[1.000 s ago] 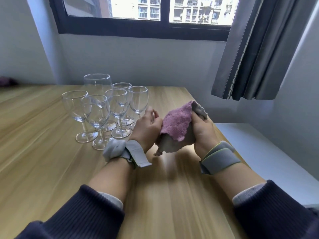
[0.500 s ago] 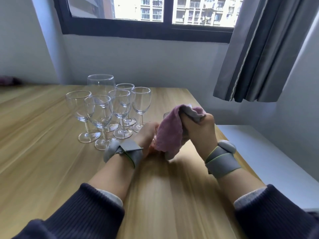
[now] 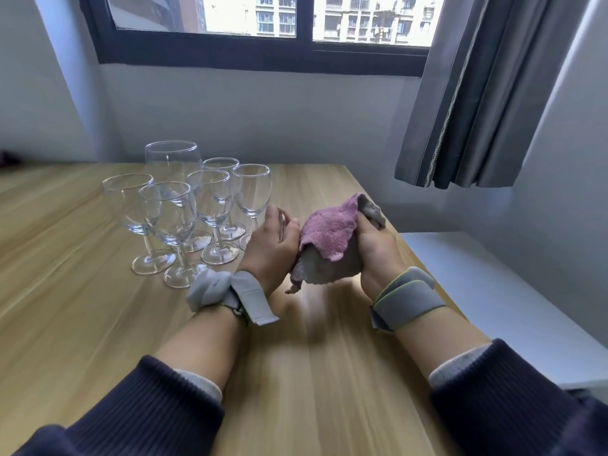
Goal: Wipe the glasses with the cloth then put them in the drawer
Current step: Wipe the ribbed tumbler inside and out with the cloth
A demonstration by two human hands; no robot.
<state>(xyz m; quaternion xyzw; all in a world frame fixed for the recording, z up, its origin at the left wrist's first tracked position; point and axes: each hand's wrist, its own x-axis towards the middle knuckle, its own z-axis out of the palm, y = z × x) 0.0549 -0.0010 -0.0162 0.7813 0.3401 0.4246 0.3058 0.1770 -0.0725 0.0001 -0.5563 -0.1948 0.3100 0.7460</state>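
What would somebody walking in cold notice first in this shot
First, the two hands at the middle of the wooden table: the right hand wraps a pink and grey cloth over a glass whose base the left hand grips. Next, the cluster of six empty stemmed glasses standing upright to their left, and the dark-framed window beyond.

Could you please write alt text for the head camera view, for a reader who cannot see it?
A person's left hand grips a clear glass while the right hand holds a pink and grey cloth bunched around it, above a wooden table. Six empty stemmed glasses stand clustered on the table to the left, below a window with a grey curtain.
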